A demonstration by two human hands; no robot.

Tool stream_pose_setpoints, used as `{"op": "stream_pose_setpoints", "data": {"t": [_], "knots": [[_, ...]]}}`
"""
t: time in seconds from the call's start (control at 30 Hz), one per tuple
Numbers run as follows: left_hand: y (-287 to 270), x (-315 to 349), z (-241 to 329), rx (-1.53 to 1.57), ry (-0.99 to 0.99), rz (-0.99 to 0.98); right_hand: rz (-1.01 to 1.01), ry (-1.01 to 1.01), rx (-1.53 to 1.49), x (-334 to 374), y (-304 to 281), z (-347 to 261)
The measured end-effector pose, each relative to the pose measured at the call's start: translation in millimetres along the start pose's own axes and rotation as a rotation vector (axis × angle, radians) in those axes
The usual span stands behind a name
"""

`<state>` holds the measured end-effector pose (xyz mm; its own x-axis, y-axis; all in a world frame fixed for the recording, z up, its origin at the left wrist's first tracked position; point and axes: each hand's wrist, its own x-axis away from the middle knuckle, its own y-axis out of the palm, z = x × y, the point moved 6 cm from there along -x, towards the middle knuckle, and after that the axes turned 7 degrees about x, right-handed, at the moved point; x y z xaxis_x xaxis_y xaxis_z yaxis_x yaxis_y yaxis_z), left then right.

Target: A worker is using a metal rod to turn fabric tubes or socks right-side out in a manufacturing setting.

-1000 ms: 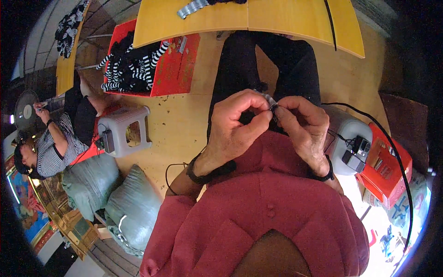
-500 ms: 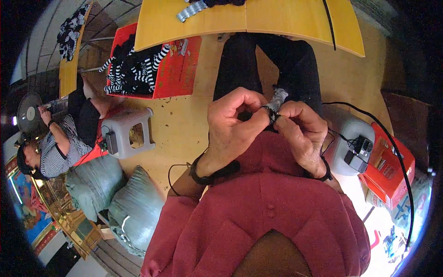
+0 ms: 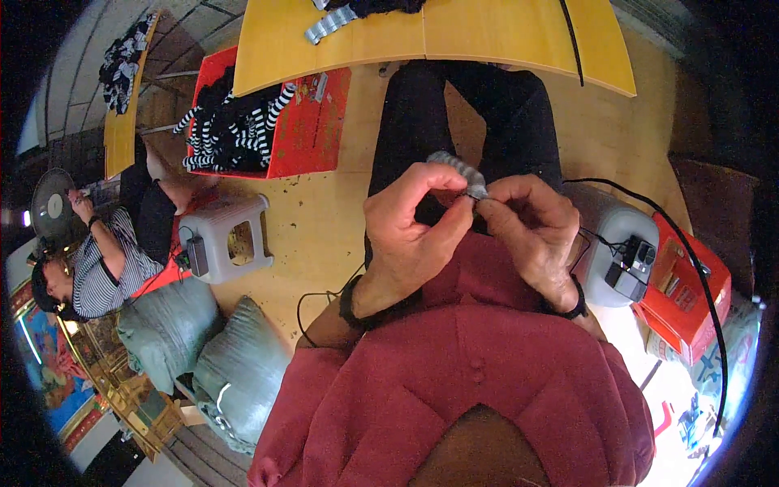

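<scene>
Above my lap, both hands pinch a small grey striped knit piece (image 3: 460, 166) between thumbs and forefingers. My left hand (image 3: 418, 219) is closed on its left side, and the fabric curves up over those fingertips. My right hand (image 3: 531, 231) pinches the piece's lower right end, close against the left thumb. The fingertips hide part of that end. On the yellow table (image 3: 503, 36) ahead lie a similar grey striped strip (image 3: 331, 24) and some dark knit fabric (image 3: 389, 5).
A red box (image 3: 312, 134) left of the table holds several black-and-white striped knit pieces (image 3: 235, 134). Grey stools (image 3: 223, 239) stand on both sides. A black cable (image 3: 686, 231) runs down the right. Green sacks (image 3: 239, 365) and a seated person (image 3: 109, 264) are at left.
The grey knit piece has turned: its loose part now curves up to the left over my left fingers, and the dark fuzzy edge at my fingertips shows less. Both hands stay close together.
</scene>
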<state>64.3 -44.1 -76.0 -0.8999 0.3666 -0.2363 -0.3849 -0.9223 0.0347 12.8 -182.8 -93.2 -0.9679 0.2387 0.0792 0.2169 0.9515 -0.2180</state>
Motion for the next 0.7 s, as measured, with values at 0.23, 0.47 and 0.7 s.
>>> {"op": "stream_pose_setpoints", "data": {"t": [0.23, 0.47, 0.7], "knots": [[4, -5, -6, -0.105, -0.055, 0.017, 0.096, -0.213, 0.161, 4, 4, -3], [2, 1, -31, 0.514, -0.524, 0.043, 0.151, 0.069, -0.045, 5, 3, 17], [9, -1, -29, 0.508, -0.445, -0.075, 0.186, 0.161, -0.127, 4, 5, 20]]}}
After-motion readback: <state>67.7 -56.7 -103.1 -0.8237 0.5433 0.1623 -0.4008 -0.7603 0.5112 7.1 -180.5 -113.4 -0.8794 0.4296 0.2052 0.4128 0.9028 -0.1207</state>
